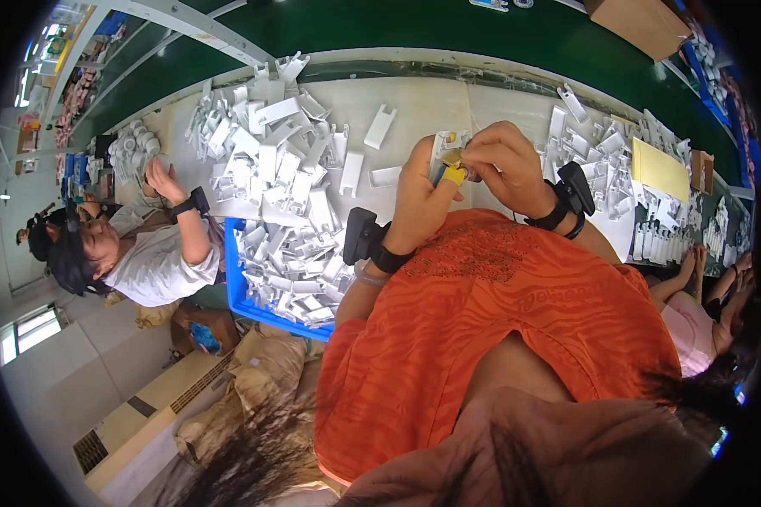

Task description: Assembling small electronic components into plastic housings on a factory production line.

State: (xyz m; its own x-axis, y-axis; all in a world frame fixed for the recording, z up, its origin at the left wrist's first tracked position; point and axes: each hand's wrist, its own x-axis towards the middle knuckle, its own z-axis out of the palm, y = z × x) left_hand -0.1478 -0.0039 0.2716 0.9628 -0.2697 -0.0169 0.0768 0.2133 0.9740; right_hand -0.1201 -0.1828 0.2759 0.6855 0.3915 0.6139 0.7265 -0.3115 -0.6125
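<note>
Over the table in front of my chest, my left hand point(424, 190) grips a white plastic housing point(439, 153), which stands roughly upright between thumb and fingers. Yellow patches show at the left thumb tip and near the housing's top; whether they are finger wraps or parts, I cannot tell. My right hand point(509, 165) meets the housing from the right, thumb and fingers pinched together. What sits in that pinch is too small and covered to make out. Left of my hands lie a few loose white housings point(380, 127), beside a large heap of similar pieces point(271, 148).
A blue bin point(236, 291) full of white pieces stands at the table's near left. More white pieces point(596, 156) and a yellow card point(659, 169) lie to the right. A co-worker point(156, 262) sits at left; other people's arms show at right. A cardboard box point(638, 25) stands far right.
</note>
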